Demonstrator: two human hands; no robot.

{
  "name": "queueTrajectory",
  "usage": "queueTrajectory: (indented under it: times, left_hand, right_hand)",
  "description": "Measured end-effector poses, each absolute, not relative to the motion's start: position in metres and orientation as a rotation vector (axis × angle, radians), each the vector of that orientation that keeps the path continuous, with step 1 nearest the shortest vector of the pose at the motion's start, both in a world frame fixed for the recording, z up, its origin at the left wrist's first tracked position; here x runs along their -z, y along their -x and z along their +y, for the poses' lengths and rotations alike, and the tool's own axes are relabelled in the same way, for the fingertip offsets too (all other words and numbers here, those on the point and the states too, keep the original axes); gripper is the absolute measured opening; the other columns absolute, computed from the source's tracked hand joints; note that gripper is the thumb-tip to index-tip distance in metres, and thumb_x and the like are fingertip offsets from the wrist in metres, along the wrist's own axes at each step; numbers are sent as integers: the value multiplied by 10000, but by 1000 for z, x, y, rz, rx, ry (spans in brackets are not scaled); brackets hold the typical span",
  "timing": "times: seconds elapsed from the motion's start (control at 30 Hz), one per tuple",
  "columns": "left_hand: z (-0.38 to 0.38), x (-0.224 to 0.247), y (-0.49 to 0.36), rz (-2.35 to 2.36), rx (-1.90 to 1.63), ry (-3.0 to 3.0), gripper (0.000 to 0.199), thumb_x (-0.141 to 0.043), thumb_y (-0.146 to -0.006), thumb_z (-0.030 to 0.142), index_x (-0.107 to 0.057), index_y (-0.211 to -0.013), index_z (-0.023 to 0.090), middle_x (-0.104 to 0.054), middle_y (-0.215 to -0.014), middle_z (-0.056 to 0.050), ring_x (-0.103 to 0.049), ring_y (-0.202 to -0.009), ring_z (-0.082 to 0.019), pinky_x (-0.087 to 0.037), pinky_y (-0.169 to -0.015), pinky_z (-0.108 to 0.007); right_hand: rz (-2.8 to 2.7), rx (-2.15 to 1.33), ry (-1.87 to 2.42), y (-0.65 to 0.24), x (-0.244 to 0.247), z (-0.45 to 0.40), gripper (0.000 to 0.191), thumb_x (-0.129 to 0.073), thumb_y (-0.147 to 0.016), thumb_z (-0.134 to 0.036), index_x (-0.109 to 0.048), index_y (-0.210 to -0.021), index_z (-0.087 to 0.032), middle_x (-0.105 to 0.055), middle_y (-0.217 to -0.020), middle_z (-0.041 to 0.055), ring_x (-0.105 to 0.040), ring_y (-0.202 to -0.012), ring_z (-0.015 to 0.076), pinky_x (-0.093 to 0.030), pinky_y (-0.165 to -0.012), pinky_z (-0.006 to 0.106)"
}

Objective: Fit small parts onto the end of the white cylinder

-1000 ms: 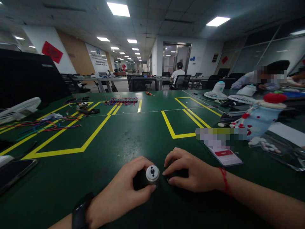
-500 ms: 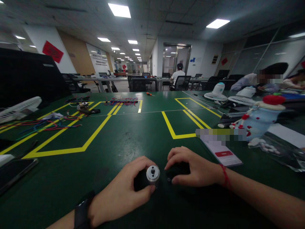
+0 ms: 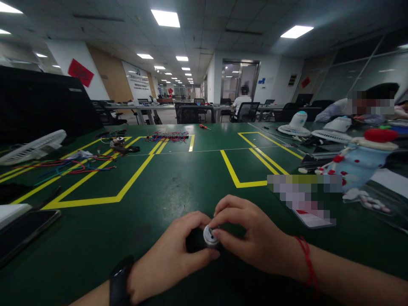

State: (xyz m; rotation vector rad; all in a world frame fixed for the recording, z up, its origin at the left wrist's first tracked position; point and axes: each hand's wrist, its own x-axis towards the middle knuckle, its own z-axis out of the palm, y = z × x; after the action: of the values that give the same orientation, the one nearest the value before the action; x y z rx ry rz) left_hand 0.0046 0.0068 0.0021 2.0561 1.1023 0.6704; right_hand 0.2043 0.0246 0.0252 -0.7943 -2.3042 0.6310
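Note:
My left hand (image 3: pixel 178 250) wraps thumb and fingers around the side of a small silver metal cylinder (image 3: pixel 210 236) that stands upright, its round top face with holes turned up. My right hand (image 3: pixel 248 236) is over that top face, thumb and forefinger closed together at its upper right. Whatever lies between these two fingertips is too small or too hidden to make out. The fingers cover part of the top face. Both hands are low over the dark green table (image 3: pixel 172 182).
A phone (image 3: pixel 28 231) lies at the left, with loose wires (image 3: pixel 79 163) and a white fan (image 3: pixel 35 146) beyond it. Further off is an orange screwdriver (image 3: pixel 204 127). At the right stand a blue cup (image 3: pixel 365 163) and a plastic bag (image 3: pixel 372 199); a person (image 3: pixel 344 106) sits behind.
My right hand has moved left from the table beside the cylinder onto its top, and its thumb and forefinger have closed. The small ring by my right thumb no longer shows on the table.

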Motion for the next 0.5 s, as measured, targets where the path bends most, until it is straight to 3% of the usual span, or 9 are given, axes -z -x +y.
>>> queueTrajectory:
  times: [0.13, 0.3, 0.5]
  left_hand:
    - [7, -4, -4, 1085, -681, -2047, 204, -711, -799, 202, -586, -959, 227, -636, -947, 20, -580, -866, -188, -432, -762, -289]
    - [7, -6, -3, 1073, -677, -2041, 229, -706, -800, 191, -592, -992, 245, -633, -981, 22, -583, -898, -188, -436, -791, -291]
    - [5, -6, -4, 1098, -672, -2032, 266, -697, -799, 196, -588, -1033, 258, -638, -1009, 16, -581, -916, -200, -439, -801, -301]
  right_hand:
    - [-2140, -749, 845, -215, -28, 34, 178, -594, -858, -243, -670, -1018, -227, -608, -1050, 45, -579, -912, 165, -467, -791, 297]
    - [-1833, -932, 1196, -241, -13, 62, 220, -524, -907, -341, -660, -923, -169, -623, -788, 12, -556, -685, 130, -438, -609, 250]
    - [-1905, -1009, 1251, -249, 3, 73, 242, -540, -899, -360, -673, -902, -158, -633, -770, 5, -565, -682, 124, -435, -623, 247]
